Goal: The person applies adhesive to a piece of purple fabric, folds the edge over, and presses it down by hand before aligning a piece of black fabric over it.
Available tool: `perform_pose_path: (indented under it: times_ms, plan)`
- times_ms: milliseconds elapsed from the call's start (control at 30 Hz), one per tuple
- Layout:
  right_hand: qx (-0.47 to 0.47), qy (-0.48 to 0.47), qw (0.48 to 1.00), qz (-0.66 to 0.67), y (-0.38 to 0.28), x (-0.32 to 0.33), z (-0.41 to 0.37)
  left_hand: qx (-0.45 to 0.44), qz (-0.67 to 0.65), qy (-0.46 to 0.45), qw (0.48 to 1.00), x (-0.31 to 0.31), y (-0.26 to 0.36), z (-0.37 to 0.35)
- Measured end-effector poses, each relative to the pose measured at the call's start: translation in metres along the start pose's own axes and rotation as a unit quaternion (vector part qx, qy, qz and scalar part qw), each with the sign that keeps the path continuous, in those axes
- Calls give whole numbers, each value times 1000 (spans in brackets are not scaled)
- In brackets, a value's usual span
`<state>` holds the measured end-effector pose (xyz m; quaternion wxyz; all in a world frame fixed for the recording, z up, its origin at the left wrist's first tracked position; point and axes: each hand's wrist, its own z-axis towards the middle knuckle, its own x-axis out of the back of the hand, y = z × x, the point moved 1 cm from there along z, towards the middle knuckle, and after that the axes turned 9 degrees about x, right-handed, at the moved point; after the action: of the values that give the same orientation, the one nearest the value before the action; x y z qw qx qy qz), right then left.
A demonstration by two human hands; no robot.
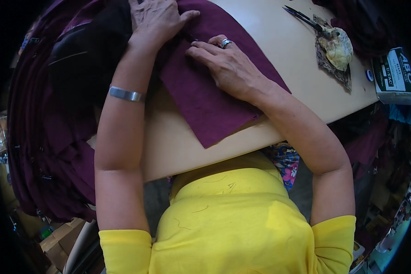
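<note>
A maroon fabric piece (214, 105) with a curved right edge and a pointed lower corner lies on the table. My left hand (154, 20) rests palm down at its upper left, thumb stretched out and fingers spread; the top of the hand is cut off by the frame. My right hand (230, 66), wearing a ring, is bent over the upper middle of the fabric. Its thumb and forefinger come together at a fold in the cloth, and their tips are partly hidden. Dark cloth (89, 59) is heaped beside my left forearm.
A thick stack of maroon fabric (36, 132) hangs along the left. On the pale table (260, 27) lie black-handled snips (303, 18) by a crumpled pale lump (338, 50) on a patterned scrap. A labelled ABC packet (397, 75) sits at the right edge, beside a small round item (369, 75).
</note>
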<state>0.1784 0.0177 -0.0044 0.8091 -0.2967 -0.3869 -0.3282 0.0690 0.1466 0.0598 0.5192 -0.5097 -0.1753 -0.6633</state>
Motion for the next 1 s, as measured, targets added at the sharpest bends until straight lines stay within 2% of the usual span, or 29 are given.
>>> perform_pose_path:
  times_ms: [67,100,233,333,533,633,833,933,1000]
  plan:
    - [-9,-6,1000,4,-2,3,1,-27,-14,-40,999,-18,0,-1]
    - [-6,-2,1000,0,-2,2,0,-53,-74,-54,994,-19,1,0]
    - [2,14,1000,-13,0,-3,-1,-136,-169,144,965,-31,-4,2]
    - [-14,-5,1000,-10,-2,1,1,-190,-139,196,952,-22,-5,7]
    - [-2,-21,1000,-12,6,0,7,-258,-137,200,935,-25,-5,16]
    - [-14,-88,996,14,10,7,16,-269,-133,186,936,-30,-4,19]
    - [-6,-66,997,24,16,5,22,-255,-128,173,943,-36,-2,20]
    - [-48,-87,994,49,15,9,29,-251,-131,171,944,-40,-3,21]
    - [-79,-68,993,51,16,5,32,-255,-148,159,942,-45,-3,23]
